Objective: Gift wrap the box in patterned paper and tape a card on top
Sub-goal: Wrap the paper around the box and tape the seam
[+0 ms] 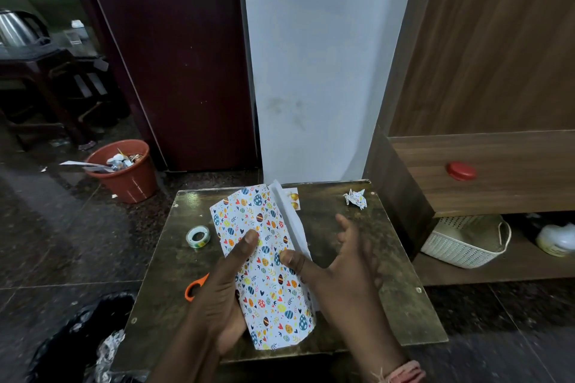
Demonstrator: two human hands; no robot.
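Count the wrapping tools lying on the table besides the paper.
2: a clear tape roll left of the wrapped box, and orange-handled scissors at the left hand, blades hidden. Others may be hidden.

The small table (373, 274) bears tape roll (198, 237), orange-handled scissors (195, 287), crumpled paper scrap (355, 198).

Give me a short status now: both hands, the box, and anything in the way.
Left hand grips the paper-covered box, thumb on top. Right hand open, thumb on the paper, fingers spread. White flap edge loose, not yet taped. Tape roll beside it on the table; nothing blocking.
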